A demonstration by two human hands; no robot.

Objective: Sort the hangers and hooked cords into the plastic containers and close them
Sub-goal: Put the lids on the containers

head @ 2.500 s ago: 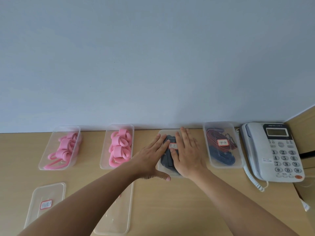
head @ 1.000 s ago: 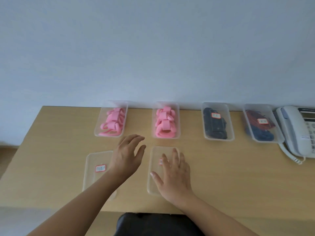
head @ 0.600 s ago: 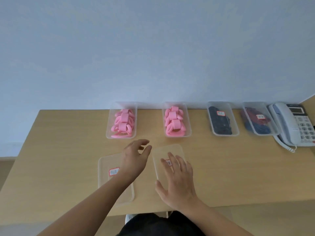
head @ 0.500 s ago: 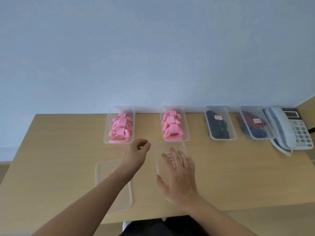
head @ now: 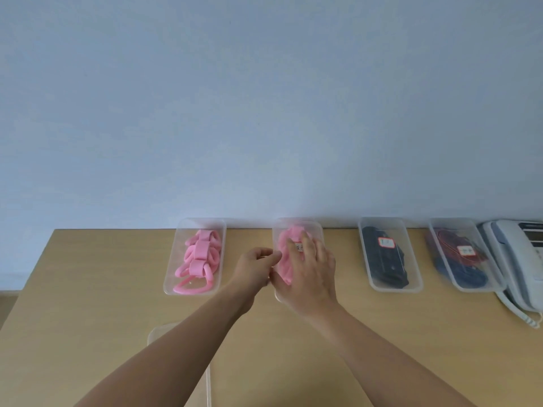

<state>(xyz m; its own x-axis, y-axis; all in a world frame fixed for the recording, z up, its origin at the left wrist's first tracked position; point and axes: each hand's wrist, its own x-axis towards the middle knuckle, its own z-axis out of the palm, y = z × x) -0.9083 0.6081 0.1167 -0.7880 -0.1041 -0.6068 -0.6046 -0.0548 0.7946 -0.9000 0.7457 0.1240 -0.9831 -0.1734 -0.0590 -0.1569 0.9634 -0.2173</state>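
Several clear plastic containers stand in a row along the wall. The leftmost container [head: 173,277] has no lid and holds pink hangers [head: 199,262]. A clear lid [head: 311,227] with a small label lies on the second container of pink hangers. My right hand [head: 308,274] lies flat on that lid, fingers spread. My left hand [head: 254,270] pinches the lid's left edge. Two lidded containers hold dark cords [head: 385,268] and red and blue cords [head: 458,265].
A spare clear lid [head: 154,333] lies near the table's front, mostly hidden under my left forearm. A white desk telephone [head: 520,259] with a coiled cord stands at the far right. The wooden table [head: 88,304] ends at the left, beside the wall.
Both hands lifted the labelled lid from the table's front and carried it onto the second pink container. The view shifted left from the cord containers before that.
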